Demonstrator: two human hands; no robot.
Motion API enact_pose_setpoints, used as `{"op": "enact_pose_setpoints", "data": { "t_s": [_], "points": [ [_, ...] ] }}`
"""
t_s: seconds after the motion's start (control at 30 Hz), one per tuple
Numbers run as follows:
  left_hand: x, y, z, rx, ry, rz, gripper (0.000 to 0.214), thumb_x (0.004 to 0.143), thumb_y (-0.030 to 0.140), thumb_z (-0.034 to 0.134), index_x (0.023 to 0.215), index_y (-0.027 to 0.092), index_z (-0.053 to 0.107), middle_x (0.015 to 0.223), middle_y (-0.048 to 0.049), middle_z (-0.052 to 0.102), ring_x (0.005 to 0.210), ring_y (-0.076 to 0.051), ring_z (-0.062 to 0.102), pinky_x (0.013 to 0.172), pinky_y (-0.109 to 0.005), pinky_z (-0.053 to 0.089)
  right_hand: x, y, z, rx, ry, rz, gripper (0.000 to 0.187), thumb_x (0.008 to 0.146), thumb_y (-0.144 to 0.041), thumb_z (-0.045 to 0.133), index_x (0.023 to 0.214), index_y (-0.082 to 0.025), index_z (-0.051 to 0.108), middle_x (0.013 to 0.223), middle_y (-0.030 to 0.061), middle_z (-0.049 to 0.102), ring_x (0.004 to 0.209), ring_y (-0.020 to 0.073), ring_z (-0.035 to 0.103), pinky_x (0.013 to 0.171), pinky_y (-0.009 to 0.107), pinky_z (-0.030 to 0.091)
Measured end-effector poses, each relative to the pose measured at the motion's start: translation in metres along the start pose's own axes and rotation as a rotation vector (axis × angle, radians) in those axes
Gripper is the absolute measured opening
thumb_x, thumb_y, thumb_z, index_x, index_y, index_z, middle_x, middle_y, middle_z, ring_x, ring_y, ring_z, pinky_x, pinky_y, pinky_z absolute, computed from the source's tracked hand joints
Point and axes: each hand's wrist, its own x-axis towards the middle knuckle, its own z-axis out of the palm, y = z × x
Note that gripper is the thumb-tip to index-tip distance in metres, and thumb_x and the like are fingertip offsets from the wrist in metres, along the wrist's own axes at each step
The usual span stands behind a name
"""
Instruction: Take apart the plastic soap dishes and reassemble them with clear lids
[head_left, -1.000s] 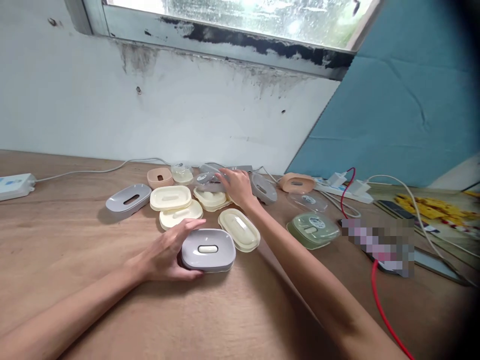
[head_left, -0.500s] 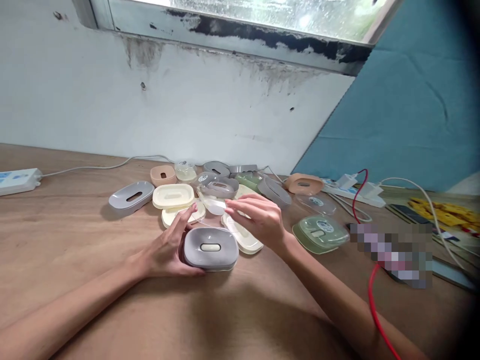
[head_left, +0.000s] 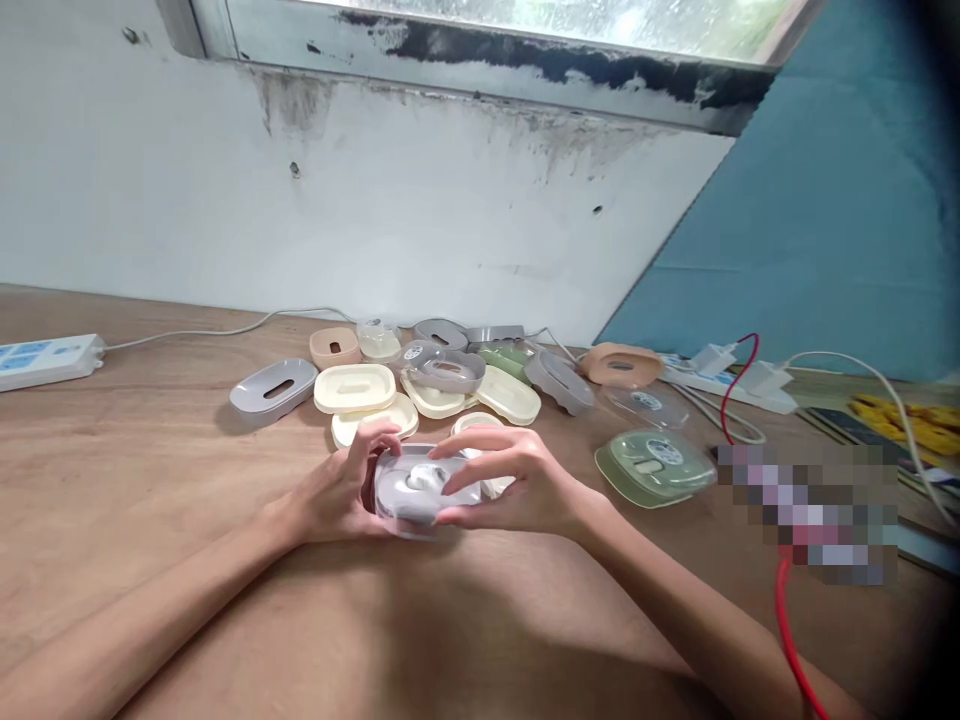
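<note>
A grey oval soap-dish base (head_left: 409,495) rests on the wooden table (head_left: 150,480) in front of me. My left hand (head_left: 337,490) grips its left end, fingers curled round it. My right hand (head_left: 510,485) presses a clear plastic lid (head_left: 427,480) down onto the top of the base, thumb and fingers pinching the lid's right side. Behind them lies a cluster of similar dishes: cream ones (head_left: 354,387), a grey one (head_left: 274,387) and a green one with a clear lid (head_left: 655,465).
A white power strip (head_left: 45,360) lies at the far left, its cable running along the wall. More strips, chargers and a red cable (head_left: 787,620) crowd the right side. A pink dish (head_left: 621,364) and a blue board (head_left: 825,220) stand at the back right.
My right hand came back from the far pile with a clear lid and set it on the grey dish. My left hand stayed on the dish.
</note>
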Motion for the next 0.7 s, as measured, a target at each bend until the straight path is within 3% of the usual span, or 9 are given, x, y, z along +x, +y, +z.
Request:
{"op": "enact_pose_setpoints", "data": {
  "t_s": [0.13,0.2,0.3,0.4,0.47,0.6,0.7],
  "points": [
    [0.003,0.007,-0.008,0.139,-0.113,0.052,0.098,0.077,0.045,0.087,0.156,0.033,0.030,0.137,-0.0117,0.052,0.120,-0.031,0.061,0.101,-0.047,0.057,0.000,-0.004,0.005,-0.013,-0.281,0.209,0.060,0.072,-0.051,0.089,0.124,-0.024,0.072,0.140,0.0110,0.066,0.124,0.0299,0.064,0.099,0.044,0.055],
    [0.005,0.008,-0.010,0.162,-0.109,0.082,0.101,0.076,0.047,0.087,0.157,0.032,0.030,0.144,-0.0135,0.048,0.129,-0.034,0.056,0.106,-0.048,0.054,0.000,-0.005,0.005,-0.019,-0.352,0.269,0.063,0.077,-0.049,0.085,0.132,-0.025,0.068,0.146,0.0110,0.061,0.128,0.0295,0.061,0.101,0.043,0.053],
    [0.006,0.007,-0.011,0.145,-0.060,0.117,0.105,0.073,0.048,0.089,0.156,0.029,0.027,0.147,-0.0154,0.047,0.137,-0.037,0.051,0.112,-0.051,0.051,0.000,-0.010,0.004,-0.081,-0.387,0.299,0.056,0.085,-0.048,0.079,0.135,-0.027,0.067,0.150,0.0105,0.057,0.131,0.0304,0.058,0.107,0.046,0.047],
    [0.005,0.005,-0.009,0.133,-0.055,0.125,0.103,0.075,0.045,0.088,0.156,0.028,0.026,0.149,-0.0167,0.045,0.139,-0.037,0.049,0.113,-0.052,0.050,0.000,-0.017,0.003,-0.172,-0.459,0.308,0.088,0.073,-0.057,0.085,0.150,-0.027,0.054,0.157,0.0139,0.048,0.136,0.0386,0.050,0.109,0.056,0.042],
    [0.004,0.004,-0.007,0.091,-0.052,0.104,0.106,0.075,0.044,0.088,0.157,0.028,0.024,0.150,-0.0171,0.044,0.138,-0.037,0.051,0.113,-0.052,0.050,0.000,-0.019,0.004,-0.205,-0.512,0.318,0.103,0.069,-0.055,0.088,0.158,-0.026,0.044,0.156,0.0160,0.048,0.134,0.0403,0.050,0.106,0.056,0.044],
    [0.003,0.005,-0.005,-0.011,-0.044,0.053,0.112,0.071,0.042,0.091,0.158,0.029,0.022,0.152,-0.0171,0.042,0.137,-0.039,0.054,0.113,-0.054,0.050,0.002,-0.014,0.008,-0.199,-0.468,0.381,0.102,0.073,-0.054,0.086,0.160,-0.031,0.038,0.145,0.0148,0.057,0.120,0.0355,0.059,0.094,0.048,0.050],
    [0.002,0.006,-0.005,-0.017,-0.043,0.040,0.117,0.067,0.043,0.093,0.158,0.031,0.022,0.154,-0.0173,0.040,0.137,-0.041,0.054,0.113,-0.057,0.051,0.003,-0.008,0.010,-0.140,-0.426,0.423,0.095,0.074,-0.055,0.085,0.155,-0.032,0.043,0.143,0.0124,0.059,0.119,0.0335,0.061,0.093,0.045,0.051]
  ]
}}
